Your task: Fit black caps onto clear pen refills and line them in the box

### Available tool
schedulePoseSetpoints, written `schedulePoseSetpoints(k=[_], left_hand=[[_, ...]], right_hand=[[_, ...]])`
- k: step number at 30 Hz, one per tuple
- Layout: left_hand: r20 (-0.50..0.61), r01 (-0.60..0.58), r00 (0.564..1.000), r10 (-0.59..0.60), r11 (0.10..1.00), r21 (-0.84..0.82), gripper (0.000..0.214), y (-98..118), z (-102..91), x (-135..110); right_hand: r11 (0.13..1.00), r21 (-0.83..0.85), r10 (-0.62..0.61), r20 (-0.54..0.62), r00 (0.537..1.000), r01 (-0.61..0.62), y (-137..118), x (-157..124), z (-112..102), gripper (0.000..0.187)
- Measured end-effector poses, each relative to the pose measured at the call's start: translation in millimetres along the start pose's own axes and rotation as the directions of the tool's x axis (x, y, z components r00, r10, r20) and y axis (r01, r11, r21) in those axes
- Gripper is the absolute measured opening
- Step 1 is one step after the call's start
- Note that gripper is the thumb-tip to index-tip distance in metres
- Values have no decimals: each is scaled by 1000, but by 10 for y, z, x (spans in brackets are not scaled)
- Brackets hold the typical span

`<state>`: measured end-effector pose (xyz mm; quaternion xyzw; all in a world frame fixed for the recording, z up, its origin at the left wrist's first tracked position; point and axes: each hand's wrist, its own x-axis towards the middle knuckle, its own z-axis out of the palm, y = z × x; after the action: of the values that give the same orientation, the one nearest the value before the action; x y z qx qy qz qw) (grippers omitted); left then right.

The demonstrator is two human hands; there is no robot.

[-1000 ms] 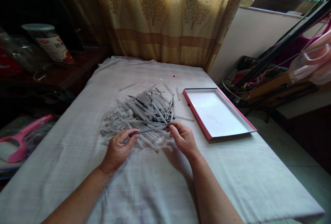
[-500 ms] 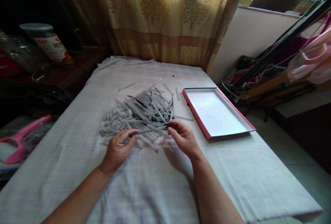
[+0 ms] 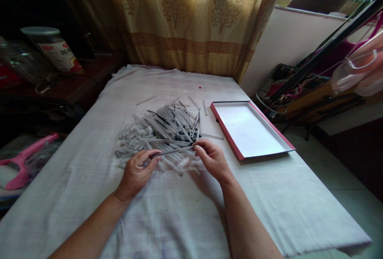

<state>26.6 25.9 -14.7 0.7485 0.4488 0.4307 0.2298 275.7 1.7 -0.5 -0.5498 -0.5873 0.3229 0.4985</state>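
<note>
A slim grey pen-like stick spans the space between my two hands, slightly higher at its right end. My left hand pinches its left end between thumb and fingers. At the dark right end, my right hand is closed in a pinch. Just beyond and beneath the stick lies a heaped pile of translucent plastic tubes, with thin dark-tipped sticks among them. What exactly these sticks are is too small to make out.
A shallow white tray with red sides lies right of the pile. Several loose tubes and a tiny red piece are on the white cloth. A lidded jar and a pink-handled object are at left; a curtain hangs behind.
My right thumb has shifted slightly at the stick's right end. My left hand, the stick and the pile look the same.
</note>
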Motion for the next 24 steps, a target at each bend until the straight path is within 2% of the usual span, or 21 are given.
schedulePoseSetpoints(k=[19,24], left_hand=[[-2,-6,1000,6,1000,-5,22,0,-2,-10],[-37,-6,999,6,1000,-4,19,8,7,-15]], right_hand=[[998,47,36,13,999,-37,-11,8,-4,17],[998,49,40,4,999,-40,-6,10,6,18]])
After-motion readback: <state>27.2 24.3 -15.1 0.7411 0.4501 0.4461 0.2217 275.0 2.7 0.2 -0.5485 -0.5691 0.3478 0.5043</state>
